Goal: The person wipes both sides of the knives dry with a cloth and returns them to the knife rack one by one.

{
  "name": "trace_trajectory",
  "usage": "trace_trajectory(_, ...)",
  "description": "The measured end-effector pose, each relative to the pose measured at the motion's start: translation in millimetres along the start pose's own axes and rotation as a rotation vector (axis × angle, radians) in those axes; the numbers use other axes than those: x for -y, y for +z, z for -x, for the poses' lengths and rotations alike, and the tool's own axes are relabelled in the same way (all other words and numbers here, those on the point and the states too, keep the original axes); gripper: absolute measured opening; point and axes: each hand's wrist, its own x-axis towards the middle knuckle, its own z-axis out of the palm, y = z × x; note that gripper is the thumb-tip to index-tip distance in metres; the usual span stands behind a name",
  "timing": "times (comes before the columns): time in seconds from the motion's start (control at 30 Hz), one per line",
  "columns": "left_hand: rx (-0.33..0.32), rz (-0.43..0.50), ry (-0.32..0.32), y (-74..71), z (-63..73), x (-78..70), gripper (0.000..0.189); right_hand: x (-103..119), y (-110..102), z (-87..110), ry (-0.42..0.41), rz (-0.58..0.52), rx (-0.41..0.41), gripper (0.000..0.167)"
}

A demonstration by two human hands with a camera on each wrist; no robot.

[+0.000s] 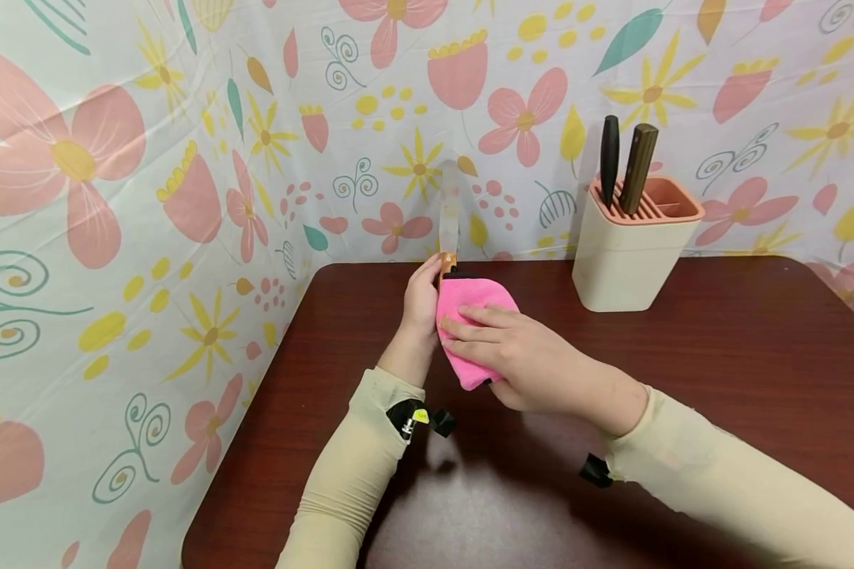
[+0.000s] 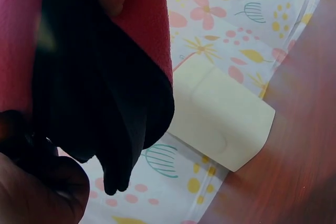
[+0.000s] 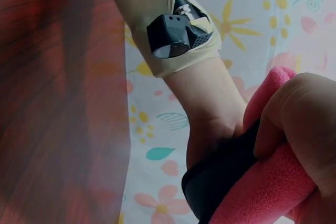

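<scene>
My left hand (image 1: 420,304) grips a knife by its wooden handle (image 1: 447,261), with the blade (image 1: 450,209) pointing away toward the wall. A pink cloth (image 1: 478,291) with a black underside is folded over beside that handle. My right hand (image 1: 534,352) holds this cloth, its fingers laid across the pink side. From the right wrist, the pink fluffy cloth (image 3: 268,192) shows between fingers and thumb. The black lining (image 2: 105,87) hangs down in the left wrist view and hides most of the knife there.
A cream knife block (image 1: 615,265) with an orange slotted top stands at the back right of the dark wooden table (image 1: 740,348). It holds a black-handled knife (image 1: 610,158) and a brown-handled one (image 1: 639,167). Flower-patterned curtain (image 1: 249,190) encloses the back and left.
</scene>
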Motion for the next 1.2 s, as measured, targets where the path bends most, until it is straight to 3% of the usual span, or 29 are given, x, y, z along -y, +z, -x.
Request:
trace_trajectory(0.33,-0.017,-0.018,-0.027,1.9,2.0,-3.0,0.047,-4,-15,10.1,-0.023,-0.096,-0.020,0.066)
trace_trajectory(0.57,0.051,-0.023,-0.038,1.9,1.9,-1.4,0.040,-10,-34,28.3,0.029,-0.089,0.003,0.067)
trace_trajectory(0.77,0.139,-0.039,-0.067,0.9,2.7,-1.7,0.028,-25,-50,60.3,0.142,-0.054,0.119,0.066)
trace_trajectory(1.0,0.145,-0.051,-0.075,-0.9,3.3,-1.1,0.033,-55,-59,116.9,0.354,0.026,0.243,0.058)
trace_trajectory(1.2,0.154,-0.069,-0.079,-1.1,3.6,-0.4,0.036,-82,-63,164.2,0.514,0.102,0.273,0.044)
